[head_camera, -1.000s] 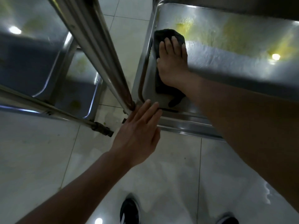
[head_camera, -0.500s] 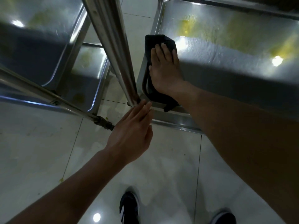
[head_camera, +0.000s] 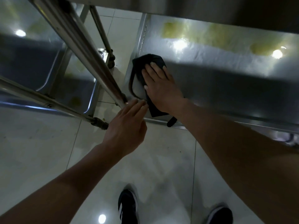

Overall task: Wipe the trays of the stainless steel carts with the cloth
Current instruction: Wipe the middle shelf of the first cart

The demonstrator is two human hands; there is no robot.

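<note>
Underfoot, a glossy pale tiled floor (head_camera: 48,151) fills the lower half of the view and mirrors small ceiling lights. At 1 o'clock sits the wide stainless steel cart tray (head_camera: 226,88), its dull metal carrying yellowish smears along the far side and two bright light reflections; a dark shelf edge overhangs it at 12 o'clock. At 10 o'clock a second stainless steel cart (head_camera: 32,62) shows stacked trays with faint yellow stains, and a thick diagonal steel post (head_camera: 77,46) runs from 11 o'clock down toward the centre. Two black sneakers with white stripes (head_camera: 127,206) stand at 6 o'clock.

A dark, crumpled cleaning cloth (head_camera: 145,62) lies in the near left corner of the wide tray, one strip of it trailing over the front rim at about 5 o'clock from the hand above. The right hand (head_camera: 161,84) lies flat on this cloth, fingers straight and spread, pressing it down; cloth shows beyond the fingertips and under the heel of the palm. The left hand (head_camera: 127,126) is relaxed with straight fingers, their tips touching the tray's front corner beside the foot of the post, gripping nothing.
</note>
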